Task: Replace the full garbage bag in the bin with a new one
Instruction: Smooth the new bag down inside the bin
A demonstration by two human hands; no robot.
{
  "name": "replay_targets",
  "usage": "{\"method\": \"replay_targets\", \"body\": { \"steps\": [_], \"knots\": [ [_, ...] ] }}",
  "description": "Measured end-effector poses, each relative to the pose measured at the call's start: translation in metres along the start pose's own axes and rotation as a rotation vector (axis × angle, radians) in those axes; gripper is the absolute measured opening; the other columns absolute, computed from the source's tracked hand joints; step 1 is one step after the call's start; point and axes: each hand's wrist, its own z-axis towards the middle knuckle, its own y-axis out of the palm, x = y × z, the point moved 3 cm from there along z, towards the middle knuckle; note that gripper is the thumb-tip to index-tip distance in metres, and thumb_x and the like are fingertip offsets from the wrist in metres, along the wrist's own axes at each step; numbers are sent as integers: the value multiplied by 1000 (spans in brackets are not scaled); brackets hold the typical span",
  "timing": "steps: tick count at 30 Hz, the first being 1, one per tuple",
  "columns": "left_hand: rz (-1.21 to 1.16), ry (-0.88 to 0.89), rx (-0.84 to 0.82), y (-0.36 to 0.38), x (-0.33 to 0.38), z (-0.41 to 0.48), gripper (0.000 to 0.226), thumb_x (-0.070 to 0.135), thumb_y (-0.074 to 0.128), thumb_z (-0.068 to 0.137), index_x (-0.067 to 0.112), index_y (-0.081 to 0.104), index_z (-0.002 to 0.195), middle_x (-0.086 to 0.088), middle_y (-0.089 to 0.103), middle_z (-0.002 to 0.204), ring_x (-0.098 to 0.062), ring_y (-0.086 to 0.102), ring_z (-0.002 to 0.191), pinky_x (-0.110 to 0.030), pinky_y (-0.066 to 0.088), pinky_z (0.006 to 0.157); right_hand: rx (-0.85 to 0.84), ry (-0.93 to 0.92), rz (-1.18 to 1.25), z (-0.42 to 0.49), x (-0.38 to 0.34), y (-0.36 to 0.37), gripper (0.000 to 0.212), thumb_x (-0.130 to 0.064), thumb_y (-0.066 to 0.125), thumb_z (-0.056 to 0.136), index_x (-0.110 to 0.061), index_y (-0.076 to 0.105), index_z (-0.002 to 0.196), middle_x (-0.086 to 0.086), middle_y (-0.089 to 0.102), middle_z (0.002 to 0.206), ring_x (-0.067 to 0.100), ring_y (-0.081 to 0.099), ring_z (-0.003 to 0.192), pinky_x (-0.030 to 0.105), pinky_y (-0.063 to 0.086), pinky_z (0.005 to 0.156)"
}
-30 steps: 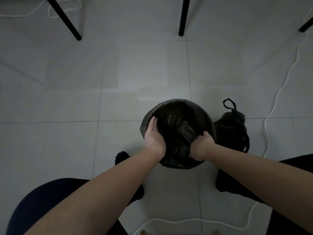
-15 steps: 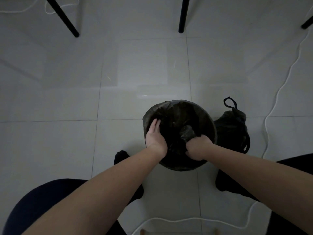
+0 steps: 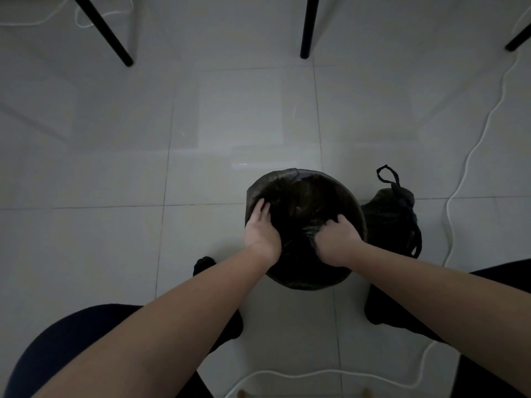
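Note:
A round dark bin stands on the tiled floor between my feet. A black new bag lines its inside and folds over the far rim. My left hand lies on the bin's left rim, fingers straight, pressing the bag's edge there. My right hand is at the near right of the opening and grips a bunched fold of the bag. The tied full bag, black with a looped handle, sits on the floor just right of the bin.
Black furniture legs stand on the floor at the top. A white cable runs down the right side and curls across the floor near my feet. Light grey tiles spread to the left.
My right hand has moved inward over the opening, still bunching the bag. My left hand has slid a little along the left rim. The bag's far edge now sits over the rim.

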Motion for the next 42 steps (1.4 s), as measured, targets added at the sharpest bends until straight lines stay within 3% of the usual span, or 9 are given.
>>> {"method": "replay_targets", "body": {
  "steps": [3, 6, 9, 13, 26, 31, 34, 38, 42],
  "knots": [
    [-100, 44, 223, -10, -3, -1, 61, 39, 27, 109, 15, 34, 164, -14, 13, 176, -35, -4, 163, -58, -15, 126, 242, -27, 21, 0, 4, -8, 36, -38, 47, 96, -21, 67, 121, 6, 65, 127, 30, 56, 119, 50, 31, 110],
    [-141, 28, 335, -14, -8, 1, 60, 38, 28, 108, 14, 41, 161, -15, 15, 175, -35, -4, 163, -58, -12, 127, 325, -39, 15, 2, 8, -8, 42, -38, 49, 94, -20, 65, 129, 8, 59, 139, 33, 45, 136, 55, 22, 119],
    [-130, -32, 298, -11, -18, 6, 63, 40, 26, 107, 14, 35, 163, -14, 11, 176, -36, -10, 162, -61, -14, 125, 313, 39, -29, 5, 17, -9, 62, -46, 43, 95, -20, 46, 152, 12, 33, 165, 36, 17, 156, 61, 0, 123],
    [-154, -56, 274, 3, -32, 8, 65, 39, 27, 105, 11, 34, 164, -11, 10, 177, -31, -11, 163, -62, -9, 125, 166, 192, -135, 5, 41, 9, 70, -44, 18, 101, -14, 15, 164, 11, 10, 172, 30, -3, 159, 56, -17, 122],
    [-297, 38, 325, -11, -19, -7, 62, 37, 34, 105, 14, 39, 162, -11, 20, 175, -32, 3, 163, -56, -7, 129, 198, 65, -4, -3, 29, -2, 66, -45, 29, 103, -17, 25, 162, 8, 23, 170, 29, 11, 158, 57, -3, 125],
    [-160, 43, -36, 2, -3, -7, 67, 55, 19, 108, 28, 16, 169, -5, 9, 177, -32, -8, 163, -59, -21, 124, -189, 93, -29, -6, 23, 26, 66, -54, 16, 104, -29, 12, 165, 1, 16, 172, 29, 5, 159, 62, -19, 120],
    [-10, 7, -114, -1, -6, -8, 71, 60, 15, 107, 27, 6, 169, -6, 1, 177, -35, -15, 161, -62, -25, 120, -283, 126, -134, -7, 22, 25, 69, -56, 15, 103, -26, 10, 165, 4, 12, 173, 30, 1, 159, 61, -19, 120],
    [39, -29, -116, -9, -7, -8, 67, 54, 22, 108, 24, 17, 169, -10, 6, 177, -37, -15, 161, -62, -25, 120, -219, 123, -141, -6, 18, 12, 65, -51, 21, 104, -23, 22, 163, 9, 20, 171, 34, 6, 158, 63, -16, 120],
    [-213, 111, -43, -13, 7, -7, 62, 43, 23, 110, 24, 19, 169, -7, 9, 177, -31, -5, 163, -56, -10, 128, -79, -25, 60, -2, 6, 13, 59, -51, 24, 105, -27, 39, 156, 2, 37, 164, 29, 21, 155, 64, -11, 121]
  ]
}}
